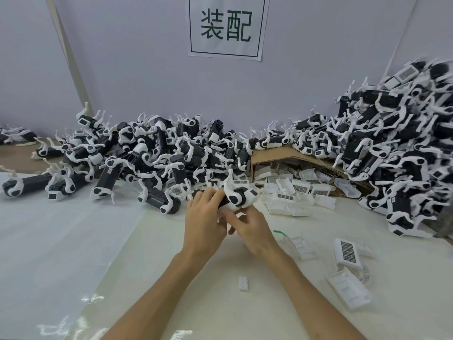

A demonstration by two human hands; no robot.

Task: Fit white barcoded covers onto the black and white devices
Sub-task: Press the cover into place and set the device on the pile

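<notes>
A pale tabletop [171,278] fills the lower view. Beyond the fingers, black and white devices [152,153] lie heaped along the far edge and rise into a taller heap [392,148] to the right. Open room remains on the near side and to the left. Beyond and right of the fingers, a tipped cardboard box [274,155] spills white barcoded covers [294,192]. A few loose covers [346,251] lie right of the fingers, nearer the person. The left hand [203,222] grips one device [235,198] round its black body. Its long axis runs left to right, with the white end pointing right and away and one leg pointing up. The right hand [252,231] holds that white end from below with curled fingers [234,220]. Whether they also pinch a cover cannot be told.
</notes>
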